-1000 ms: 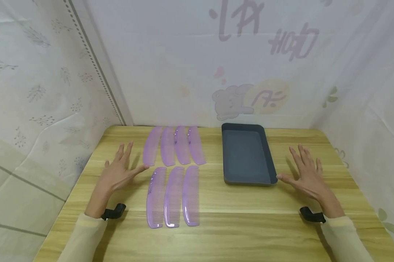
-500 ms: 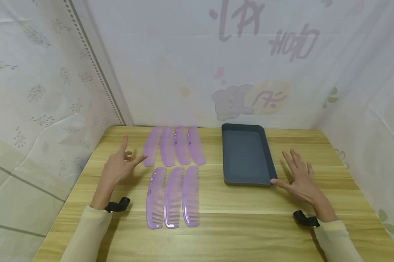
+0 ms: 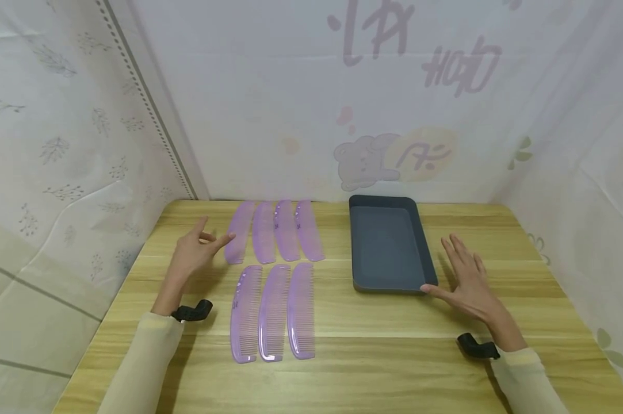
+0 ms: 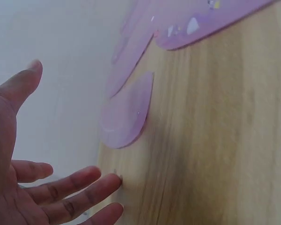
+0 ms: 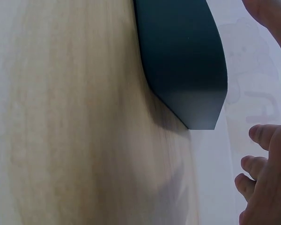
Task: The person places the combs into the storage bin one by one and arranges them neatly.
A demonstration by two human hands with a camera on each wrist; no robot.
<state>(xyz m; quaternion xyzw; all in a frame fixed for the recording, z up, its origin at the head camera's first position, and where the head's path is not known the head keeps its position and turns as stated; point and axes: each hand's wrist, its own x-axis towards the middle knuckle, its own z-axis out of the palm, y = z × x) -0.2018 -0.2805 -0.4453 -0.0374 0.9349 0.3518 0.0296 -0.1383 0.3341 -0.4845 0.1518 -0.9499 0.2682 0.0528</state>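
Observation:
My left hand (image 3: 191, 251) hovers just left of the back row of purple combs, its thumb over the leftmost comb (image 3: 239, 241). In the left wrist view that hand's fingers (image 4: 86, 194) are spread and apart from the purple comb (image 4: 126, 115). Beside the right front corner of the dark grey tray (image 3: 389, 247), my right hand (image 3: 469, 287) is held with fingers spread and holds nothing. Its thumb tip overlaps the tray's corner in the head view; whether they touch, I cannot tell. The right wrist view shows the tray's outer wall (image 5: 187, 61).
Three more purple combs stand in a front row, with a left one (image 3: 245, 313), a middle one (image 3: 274, 313) and a right one (image 3: 302, 310). All lie flat on the wooden table (image 3: 383, 356). A printed curtain (image 3: 270, 115) hangs behind and at both sides.
My left hand has moved right and towards the back-row combs, its fingers less spread. My right hand has moved left, nearer the tray. Combs and tray stay put.

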